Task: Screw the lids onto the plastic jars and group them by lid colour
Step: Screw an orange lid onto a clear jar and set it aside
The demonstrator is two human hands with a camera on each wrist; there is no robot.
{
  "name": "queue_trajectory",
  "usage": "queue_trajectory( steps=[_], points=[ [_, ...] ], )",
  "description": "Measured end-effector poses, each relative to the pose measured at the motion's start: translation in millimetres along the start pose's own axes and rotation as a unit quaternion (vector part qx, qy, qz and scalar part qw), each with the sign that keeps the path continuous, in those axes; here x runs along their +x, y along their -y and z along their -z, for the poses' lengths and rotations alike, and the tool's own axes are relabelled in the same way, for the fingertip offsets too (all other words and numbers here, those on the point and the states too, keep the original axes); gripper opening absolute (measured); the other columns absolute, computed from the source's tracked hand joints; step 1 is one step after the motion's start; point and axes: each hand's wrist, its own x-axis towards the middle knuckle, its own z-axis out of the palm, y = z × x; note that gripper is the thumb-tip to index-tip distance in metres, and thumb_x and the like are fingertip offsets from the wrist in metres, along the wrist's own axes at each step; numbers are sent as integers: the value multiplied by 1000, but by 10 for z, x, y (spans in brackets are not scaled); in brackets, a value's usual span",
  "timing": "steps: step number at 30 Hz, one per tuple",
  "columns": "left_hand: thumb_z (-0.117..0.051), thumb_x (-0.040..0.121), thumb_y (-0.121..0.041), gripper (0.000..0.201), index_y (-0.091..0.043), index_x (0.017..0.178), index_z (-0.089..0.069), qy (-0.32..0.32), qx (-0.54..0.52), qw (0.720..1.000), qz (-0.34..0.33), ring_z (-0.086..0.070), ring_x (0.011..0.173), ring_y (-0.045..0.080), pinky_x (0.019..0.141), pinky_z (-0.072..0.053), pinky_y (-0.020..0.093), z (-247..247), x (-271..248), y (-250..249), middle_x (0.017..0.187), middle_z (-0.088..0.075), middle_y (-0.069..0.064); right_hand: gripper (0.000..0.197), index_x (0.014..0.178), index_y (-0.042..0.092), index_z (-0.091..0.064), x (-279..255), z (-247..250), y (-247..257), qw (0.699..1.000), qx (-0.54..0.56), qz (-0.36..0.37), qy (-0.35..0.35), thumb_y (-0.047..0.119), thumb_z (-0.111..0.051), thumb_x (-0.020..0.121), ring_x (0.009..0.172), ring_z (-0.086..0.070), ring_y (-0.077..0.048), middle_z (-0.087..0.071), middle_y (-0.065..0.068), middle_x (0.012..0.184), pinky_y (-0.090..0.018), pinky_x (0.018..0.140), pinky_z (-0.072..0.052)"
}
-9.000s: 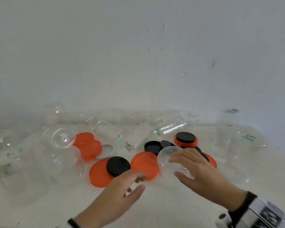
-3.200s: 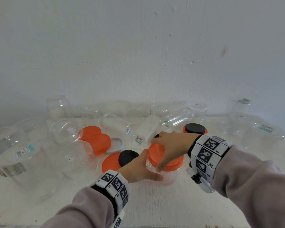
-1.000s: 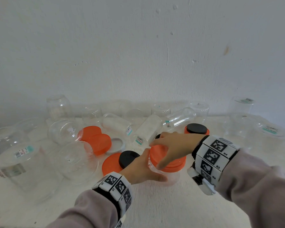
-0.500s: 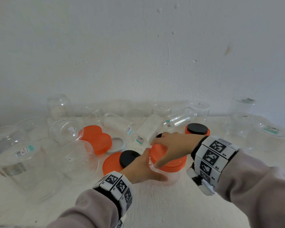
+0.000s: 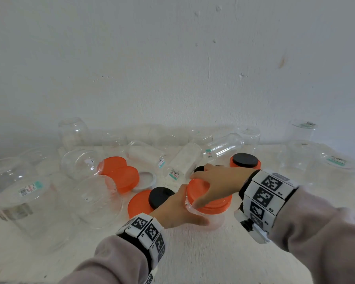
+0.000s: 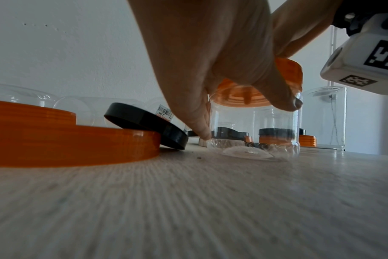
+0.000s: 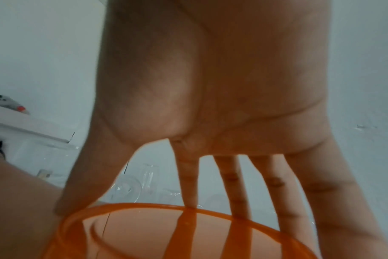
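With the left hand point(image 5: 177, 212) wrapped round the jar point(image 6: 254, 133) from nine o'clock, the right hand point(image 5: 215, 182), fingers clawed over the orange lid point(image 5: 210, 199), should twist level until snug.

I see a pale counter point(image 5: 193, 259). On it lie clear jars point(image 5: 184, 160), orange lids point(image 5: 139, 203) and black lids point(image 5: 160, 196).

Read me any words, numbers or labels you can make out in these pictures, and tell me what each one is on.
"2.00": under a barcode on the price sticker of a clear jar lying behind the black lid, left wrist view.
Stickers on the other clear jars, such as the big jar's sticker: too small and blurred to read.
Wristband squares: coded patterns, with tiny characters I cannot read.
Orange lid: no text visible.
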Motion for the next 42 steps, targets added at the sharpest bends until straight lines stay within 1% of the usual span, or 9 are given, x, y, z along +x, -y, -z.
queue_trajectory(
  steps=[4, 7, 9, 12, 17, 23, 32, 37, 42],
  points=[
    [-86, 60, -49, 109, -30, 145, -19, -4, -6, 1000, 0, -49, 108, 1, 75, -35, 7, 2, -2, 8, 122, -49, -19, 102, 149, 39, -16, -15, 25, -13, 1000, -8, -9, 6, 81, -59, 67, 131, -37, -24, -29, 3, 147, -35, 92, -37],
    [-86, 61, -49, 113, -30, 147, -15, -6, 8, 1000, -1, -45, 106, -1, 73, -34, 5, 0, -1, 1, 120, -44, -21, 106, 147, 50, -7, -36, 60, -11, 999, -18, 10, 42, 69, -71, 65, 136, -28, -25, -20, 8, 151, -40, 98, -35],
    [-85, 62, -49, 117, -30, 149, -9, -6, 15, 1000, 0, -43, 110, 2, 82, -33, 9, -3, -1, -6, 126, -42, -19, 102, 144, 56, -9, -34, 66, -1, 999, -16, 20, 48, 60, -76, 67, 135, -27, -25, -21, 10, 149, -41, 99, -35],
    [-85, 62, -48, 115, -29, 148, -11, -5, 14, 1000, 3, -44, 111, 3, 85, -34, 13, -5, -3, -8, 127, -43, -17, 95, 145, 54, -13, -20, 48, 2, 999, -19, 15, 33, 65, -71, 70, 134, -28, -24, -24, 9, 147, -41, 97, -35],
    [-86, 61, -46, 107, -31, 144, -20, -4, -10, 1000, -1, -48, 105, -2, 73, -35, 6, -3, -10, 3, 120, -50, -19, 100, 150, 38, -17, 1, 25, -16, 1000, -10, -14, 13, 81, -57, 69, 121, -43, -22, -29, 2, 148, -26, 73, -38],
    [-86, 61, -48, 114, -30, 147, -13, -8, 8, 1000, 1, -45, 108, 2, 72, -33, 5, -5, -1, -10, 121, -43, -20, 103, 145, 55, -8, -53, 72, -9, 999, -16, 12, 49, 63, -75, 67, 137, -26, -25, -19, 10, 151, -42, 102, -36],
    [-86, 62, -47, 106, -30, 143, -20, -5, -5, 1000, -2, -48, 97, -8, 69, -36, 5, 1, -18, -11, 115, -49, -22, 102, 149, 37, -19, -31, 24, -20, 1000, -16, -11, 11, 81, -59, 67, 126, -42, -23, -32, 1, 146, -32, 86, -39],
    [-86, 64, -43, 109, -27, 146, -15, -3, 4, 1000, 1, -48, 106, 1, 78, -36, 9, 1, -31, -46, 121, -46, -17, 108, 146, 53, -4, -57, 66, -28, 998, -23, 10, 50, 61, -76, 66, 138, -26, -25, -17, 11, 152, -42, 102, -36],
    [-86, 64, -44, 108, -28, 146, -16, -1, -4, 1000, 4, -47, 109, 4, 79, -35, 11, -2, -29, -38, 122, -46, -17, 99, 146, 50, -12, -15, 17, -36, 1000, -12, 14, 21, 69, -69, 68, 133, -30, -24, -24, 9, 146, -36, 91, -36]
  ],
)
